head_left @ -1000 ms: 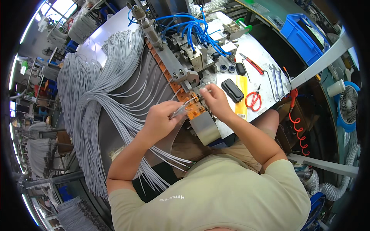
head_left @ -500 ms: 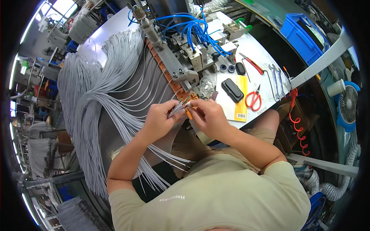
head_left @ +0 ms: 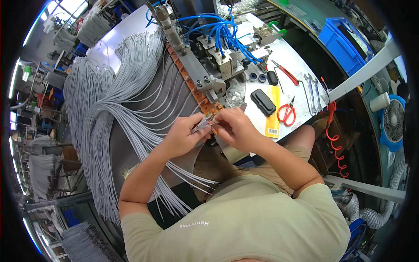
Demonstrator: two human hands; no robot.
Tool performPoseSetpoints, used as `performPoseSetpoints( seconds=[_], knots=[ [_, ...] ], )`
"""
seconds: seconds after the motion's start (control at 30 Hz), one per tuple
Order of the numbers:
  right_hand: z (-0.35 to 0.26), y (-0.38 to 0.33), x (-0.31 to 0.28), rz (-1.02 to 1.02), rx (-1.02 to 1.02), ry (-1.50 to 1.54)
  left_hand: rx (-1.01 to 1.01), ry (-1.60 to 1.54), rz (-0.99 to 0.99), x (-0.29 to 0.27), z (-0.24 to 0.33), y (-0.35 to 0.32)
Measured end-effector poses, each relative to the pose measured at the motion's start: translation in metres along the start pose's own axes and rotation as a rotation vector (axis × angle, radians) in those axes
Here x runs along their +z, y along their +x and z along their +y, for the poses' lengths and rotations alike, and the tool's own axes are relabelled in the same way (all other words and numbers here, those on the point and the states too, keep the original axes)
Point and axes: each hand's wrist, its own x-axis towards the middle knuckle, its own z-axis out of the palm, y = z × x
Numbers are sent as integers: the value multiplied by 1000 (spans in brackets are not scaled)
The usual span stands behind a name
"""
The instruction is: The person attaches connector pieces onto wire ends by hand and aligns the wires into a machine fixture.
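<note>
My left hand [head_left: 183, 135] is closed around the end of a bunch of thin grey cables [head_left: 200, 127], whose stripped tips poke out beyond the thumb. Right against these tips, my right hand [head_left: 238, 129] is closed in a pinch; what lies between its fingertips is too small to make out. Just beyond both hands is an orange slotted strip [head_left: 187, 81] with single grey cables lying across it. A thick bundle of grey cables [head_left: 124, 94] spreads over the table on the left, and some loose ends hang under my left forearm.
A metal machine [head_left: 218, 56] with blue air tubes [head_left: 220, 28] stands beyond my hands. To the right lie a yellow booklet [head_left: 273, 126], a black case [head_left: 263, 102], red-handled scissors [head_left: 286, 114] and wrenches [head_left: 312, 94]. A coiled red hose [head_left: 336, 142] hangs past the table edge.
The right fingertips have shifted slightly over the cable tips, which are now more covered. The left hand keeps its hold in nearly the same place.
</note>
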Motion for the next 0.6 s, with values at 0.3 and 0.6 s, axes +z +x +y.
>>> performPoseSetpoints(
  seconds=[0.3, 0.6],
  knots=[
    [15, 3, 7, 170, -190, -315, -48, 138, 118, 6, 20, -10],
    [53, 3, 5, 177, 409, 268, 95, 452, 62, 6, 12, -4]
  ],
)
